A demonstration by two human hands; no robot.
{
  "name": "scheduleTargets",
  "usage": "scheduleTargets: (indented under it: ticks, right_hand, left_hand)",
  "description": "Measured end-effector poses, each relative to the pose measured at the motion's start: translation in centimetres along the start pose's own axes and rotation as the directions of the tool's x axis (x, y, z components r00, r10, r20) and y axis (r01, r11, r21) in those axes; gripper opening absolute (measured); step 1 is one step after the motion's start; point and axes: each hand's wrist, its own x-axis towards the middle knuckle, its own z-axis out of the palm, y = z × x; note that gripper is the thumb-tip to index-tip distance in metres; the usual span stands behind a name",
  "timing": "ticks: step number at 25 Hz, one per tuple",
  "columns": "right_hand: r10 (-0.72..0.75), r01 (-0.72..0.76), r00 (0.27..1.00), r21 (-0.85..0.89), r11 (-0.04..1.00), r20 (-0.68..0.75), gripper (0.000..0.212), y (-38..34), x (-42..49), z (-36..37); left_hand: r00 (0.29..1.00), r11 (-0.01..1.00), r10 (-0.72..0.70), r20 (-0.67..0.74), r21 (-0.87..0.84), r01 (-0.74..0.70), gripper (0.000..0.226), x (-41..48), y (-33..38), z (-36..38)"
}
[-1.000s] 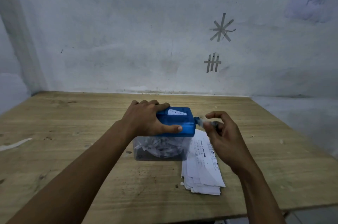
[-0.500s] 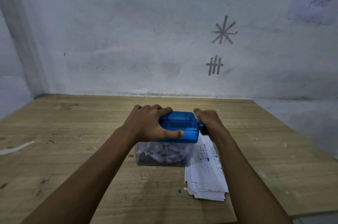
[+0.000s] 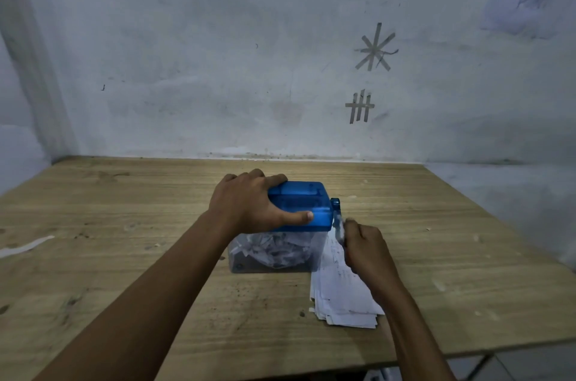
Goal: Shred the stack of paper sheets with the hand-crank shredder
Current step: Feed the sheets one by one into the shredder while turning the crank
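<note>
Left hand (image 3: 246, 206) clamps boxy blue plastic shredder (image 3: 300, 201); right hand (image 3: 364, 245) curled round crank (image 3: 337, 215). Sheets (image 3: 336, 302) beside; grainy wooden desk (image 3: 124, 256), scuffed wall (image 3: 218, 69).

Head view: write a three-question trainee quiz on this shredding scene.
1. True or false: the left hand grips the shredder from above.
2. The paper stack lies: A on top of the shredder; B at the shredder's right; C at its left.
3. Fill in: the right hand holds the ____.
Key: 1 true; 2 B; 3 crank.
</note>
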Motion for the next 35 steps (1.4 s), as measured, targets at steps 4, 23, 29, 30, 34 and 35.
scheduleTargets:
  ticks: [4,23,29,30,34,35]
  right_hand:
    - [-0.103,0.099,0.988,-0.039,0.994,-0.115,0.054,-2.4,-0.9,-0.9]
    - [0.241,-0.240,0.968,-0.022,0.971,0.076,0.035,-0.1,5.8,1.6]
    - [0.160,-0.190,0.952,-0.093,0.977,-0.259,0.040,2.5,3.0,-0.8]
    - [0.197,-0.260,0.936,-0.198,0.945,-0.292,0.043,3.5,2.7,-1.0]
    - [0.227,-0.284,0.959,-0.542,0.791,-0.171,0.084,5.4,1.0,-0.2]
    - [0.202,-0.255,0.967,-0.569,0.782,-0.156,0.088,5.3,0.6,0.0]
  left_hand:
    - [0.998,0.999,0.043,0.046,0.017,-0.043,0.112,0.0,0.0,-0.5]
    - [0.999,0.999,0.033,-0.032,-0.028,-0.034,0.118,-0.2,-0.2,-0.1]
    - [0.999,0.998,0.051,-0.016,-0.034,-0.051,0.118,-0.3,-0.4,0.0]
    - [0.999,0.998,0.051,-0.016,-0.037,-0.052,0.119,-0.2,-0.4,0.0]
    - [0.998,0.997,0.047,-0.033,-0.064,-0.049,0.120,-0.1,-0.6,0.2]
    - [0.998,0.996,0.045,-0.035,-0.072,-0.048,0.119,0.0,-0.7,0.3]
